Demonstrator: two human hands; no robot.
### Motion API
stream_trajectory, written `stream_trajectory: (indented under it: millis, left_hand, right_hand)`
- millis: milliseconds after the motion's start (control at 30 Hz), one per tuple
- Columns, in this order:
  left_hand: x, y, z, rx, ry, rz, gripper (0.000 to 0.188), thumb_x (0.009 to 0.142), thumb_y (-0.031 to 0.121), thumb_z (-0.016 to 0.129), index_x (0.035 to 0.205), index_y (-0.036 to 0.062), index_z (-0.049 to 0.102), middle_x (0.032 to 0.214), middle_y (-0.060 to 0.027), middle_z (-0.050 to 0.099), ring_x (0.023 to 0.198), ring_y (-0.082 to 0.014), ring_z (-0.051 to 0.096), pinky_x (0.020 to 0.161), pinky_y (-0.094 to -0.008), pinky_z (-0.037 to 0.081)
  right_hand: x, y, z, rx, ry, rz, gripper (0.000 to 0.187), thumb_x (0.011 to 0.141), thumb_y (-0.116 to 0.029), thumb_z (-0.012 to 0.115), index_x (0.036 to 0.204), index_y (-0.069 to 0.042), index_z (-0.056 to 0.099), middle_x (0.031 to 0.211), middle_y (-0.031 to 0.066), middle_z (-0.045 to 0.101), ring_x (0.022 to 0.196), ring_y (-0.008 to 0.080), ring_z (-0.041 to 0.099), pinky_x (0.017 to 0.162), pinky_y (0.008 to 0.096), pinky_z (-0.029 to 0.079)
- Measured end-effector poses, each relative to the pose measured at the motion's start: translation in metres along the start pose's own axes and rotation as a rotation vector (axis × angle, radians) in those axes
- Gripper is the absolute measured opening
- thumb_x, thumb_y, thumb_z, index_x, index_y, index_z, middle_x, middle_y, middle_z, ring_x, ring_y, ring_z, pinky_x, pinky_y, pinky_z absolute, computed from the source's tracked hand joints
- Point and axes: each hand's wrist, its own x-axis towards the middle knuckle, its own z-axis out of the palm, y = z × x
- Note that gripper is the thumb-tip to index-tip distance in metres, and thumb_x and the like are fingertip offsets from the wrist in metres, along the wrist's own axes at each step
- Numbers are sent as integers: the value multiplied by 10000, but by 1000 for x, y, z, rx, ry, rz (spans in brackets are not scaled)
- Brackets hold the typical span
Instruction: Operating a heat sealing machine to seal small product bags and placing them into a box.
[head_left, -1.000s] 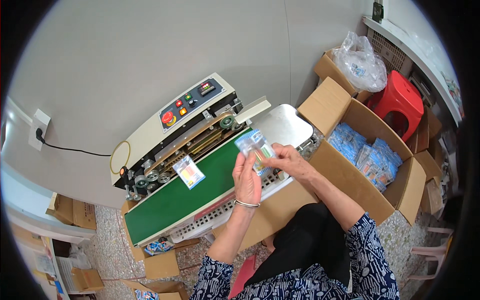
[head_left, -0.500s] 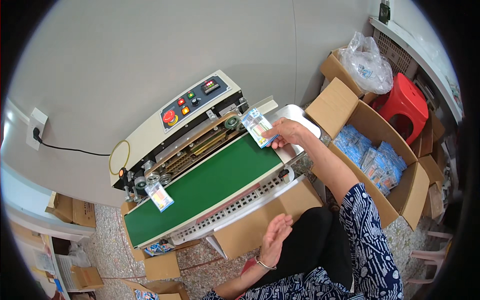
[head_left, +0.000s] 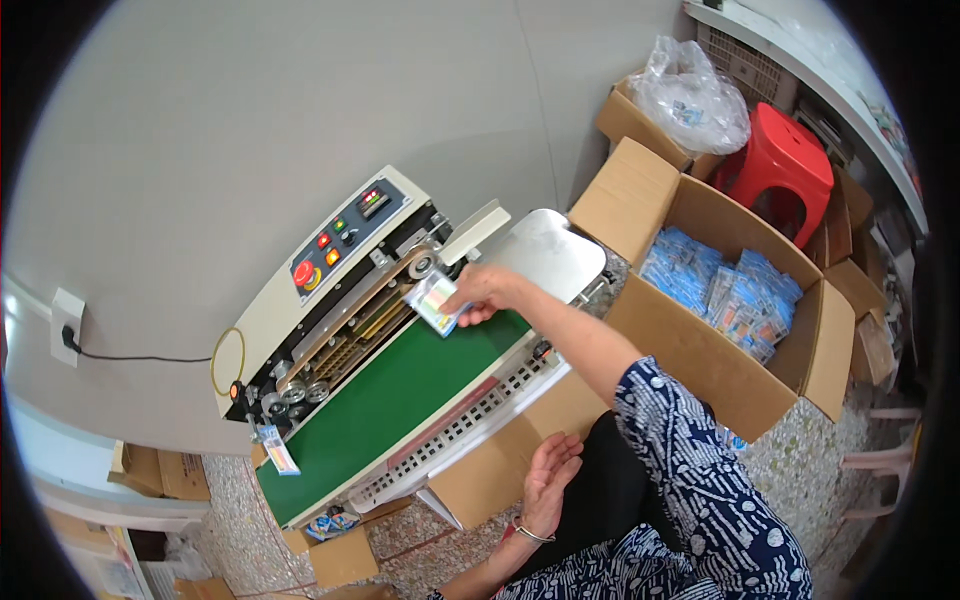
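My right hand point(head_left: 484, 292) pinches a small clear packet with blue edges point(head_left: 434, 302) over the right part of the green conveyor belt point(head_left: 400, 385), beside the sealing machine's point(head_left: 345, 255) rollers. A second packet point(head_left: 278, 451) lies at the belt's far left end, just past the left rollers. My left hand point(head_left: 548, 480), a bracelet at its wrist, rests above my lap with fingers loosely extended and nothing in it.
Right of the machine is an open cardboard box point(head_left: 700, 335) holding many blue packets point(head_left: 725, 290). A red stool point(head_left: 785, 165) and a plastic bag point(head_left: 690, 95) stand behind it. A metal plate point(head_left: 550, 250) adjoins the belt's right end. Below its left end sits another box point(head_left: 343, 560).
My right hand has carried its packet left along the rollers. The other packet has travelled to the belt's left end. The whole view has shifted, and my left hand stays near my lap.
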Motion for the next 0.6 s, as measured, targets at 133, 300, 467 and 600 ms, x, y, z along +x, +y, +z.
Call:
stream_trajectory:
  millis: [133, 300, 467, 600]
  left_hand:
    - [6, -6, 14, 69, -6, -5, 421, 877, 24, 546, 1270, 15, 396, 1239, -129, 496, 1131, -212, 487, 959, -321, 394]
    - [8, -3, 19, 126, -29, -34, 349, 890, 26, 527, 1228, 9, 443, 1202, -129, 528, 1092, -194, 516, 902, -307, 429]
    - [33, 10, 68, 275, -156, -4, 236, 889, 29, 533, 1118, -23, 524, 1114, -122, 575, 1028, -190, 554, 873, -290, 451]
    - [83, 28, 131, 601, -443, 80, 261, 879, 21, 536, 1136, -29, 533, 1115, -107, 578, 1045, -175, 545, 909, -288, 435]
  right_hand:
    - [-29, 6, 25, -169, 145, -295, 315, 685, -291, 732, 722, 1, 621, 565, 99, 615, 418, 148, 575, 363, 286, 445]
    - [-93, 0, 37, -799, 178, -457, 386, 755, -368, 640, 715, 15, 615, 594, 145, 609, 613, 291, 632, 533, 403, 496]
    - [-244, 63, -82, -632, 464, -238, 427, 784, -410, 596, 797, 14, 643, 678, 179, 617, 633, 332, 602, 589, 406, 480]
    - [-369, 162, -183, -785, 995, -21, 377, 814, -353, 599, 715, 10, 619, 600, 129, 600, 540, 209, 614, 503, 358, 475]
